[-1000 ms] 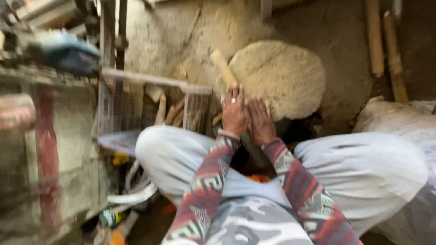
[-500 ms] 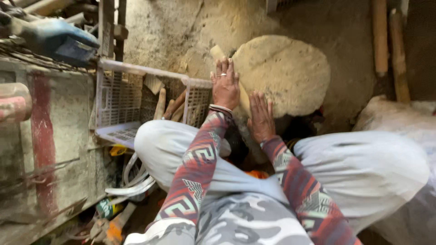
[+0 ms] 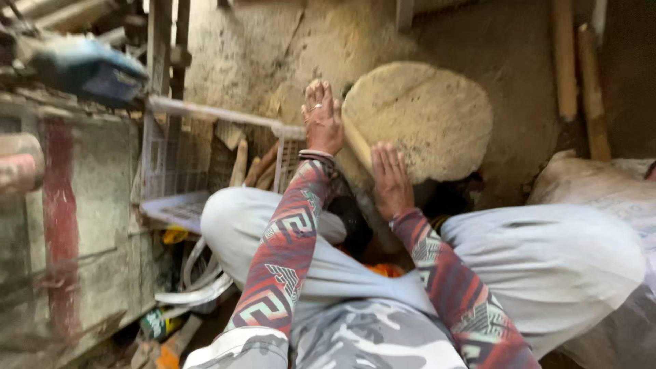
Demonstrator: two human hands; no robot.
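Right hand (image 3: 391,179) lies flat, fingers spread, on the near left edge of the round stone slab (image 3: 424,119). A wooden rolling pin (image 3: 358,142) slants from it up-left under the left hand (image 3: 322,117), palm down, also spread; left reaches farther.

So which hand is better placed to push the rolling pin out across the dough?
Probably the left hand: it lies farther forward, by the rolling pin at the edge of the dough. The right hand sits behind.

White woven sack (image 3: 601,191) lies well right of the right hand's fingers (image 3: 386,160). Small green-labelled bottle (image 3: 158,322) lies far below-left of the left hand's fingers (image 3: 318,102), btw. clutter.
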